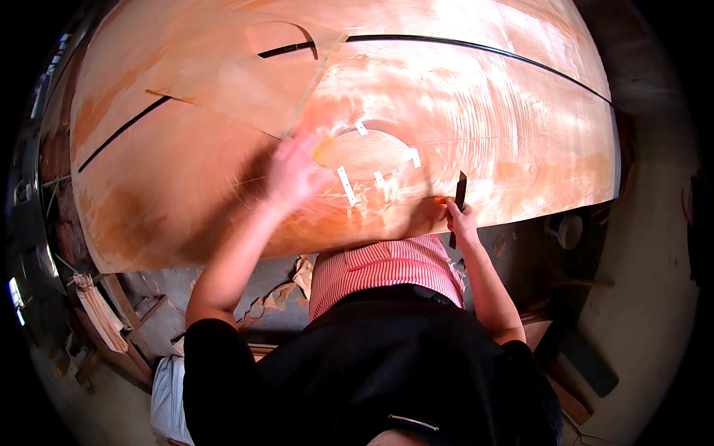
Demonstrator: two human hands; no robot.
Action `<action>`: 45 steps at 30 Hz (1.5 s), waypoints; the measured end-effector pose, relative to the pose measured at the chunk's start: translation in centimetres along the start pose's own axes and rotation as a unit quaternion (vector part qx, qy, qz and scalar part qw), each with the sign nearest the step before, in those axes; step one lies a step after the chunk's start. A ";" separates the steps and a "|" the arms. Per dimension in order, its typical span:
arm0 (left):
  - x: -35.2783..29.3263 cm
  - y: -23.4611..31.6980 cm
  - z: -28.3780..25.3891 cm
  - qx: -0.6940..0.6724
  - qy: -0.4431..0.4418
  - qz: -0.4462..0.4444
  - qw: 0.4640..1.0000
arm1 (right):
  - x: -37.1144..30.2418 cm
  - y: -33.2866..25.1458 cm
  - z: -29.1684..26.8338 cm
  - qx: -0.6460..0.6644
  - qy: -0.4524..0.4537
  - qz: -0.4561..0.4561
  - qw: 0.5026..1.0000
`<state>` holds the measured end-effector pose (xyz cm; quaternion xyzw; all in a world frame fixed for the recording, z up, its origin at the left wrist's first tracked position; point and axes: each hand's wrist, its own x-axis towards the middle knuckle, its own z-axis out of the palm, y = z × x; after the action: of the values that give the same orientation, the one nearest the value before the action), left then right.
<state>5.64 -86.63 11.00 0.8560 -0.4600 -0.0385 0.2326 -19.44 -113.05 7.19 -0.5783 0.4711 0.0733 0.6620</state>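
A large orange-brown sheet, like wood veneer (506,141), covers the work surface in front of me. Near its front middle lies an oval patch (375,152), held by several short white tape strips (346,186). My left hand (292,175) is over the sheet just left of the oval, smeared by motion, so its fingers cannot be read. Closer to the front edge, my right hand (462,221) is closed round a dark, flat knife-like blade (461,190) with a slanted tip, held upright. Beyond my left hand lies a thin, loose translucent sheet (238,82) with a curved cutout.
Across the big sheet runs a long black strip (476,46), passing beneath the loose sheet. Below the front edge are torn brown scraps (303,276), a bundle of thin wooden slats (100,312) at left, and a pale round container (570,231) at right.
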 end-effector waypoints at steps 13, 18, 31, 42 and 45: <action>1.0 -11.5 0.1 0.331 -0.022 -0.204 0.921 | 2.6 -4.0 8.9 -0.032 -0.179 0.010 0.983; -1.8 -8.7 -1.8 0.268 -0.171 -0.275 0.907 | 2.1 -3.4 6.7 -0.048 -0.166 -0.032 0.984; -9.2 -16.4 -2.4 0.263 0.022 -0.035 0.964 | -10.0 12.9 4.4 -0.046 -0.001 -0.098 0.994; -21.5 -10.3 -3.3 0.253 -0.054 -0.215 0.942 | -14.1 13.0 7.9 -0.298 -0.143 -0.130 0.935; -22.2 -8.3 1.0 0.301 -0.010 -0.199 0.933 | -13.9 16.7 7.8 -0.411 -0.133 -0.187 0.882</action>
<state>-1.00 -65.25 3.20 0.9593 -0.2730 0.0479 -0.0533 -33.52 -94.97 4.56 -0.8606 0.1897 0.2115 0.4227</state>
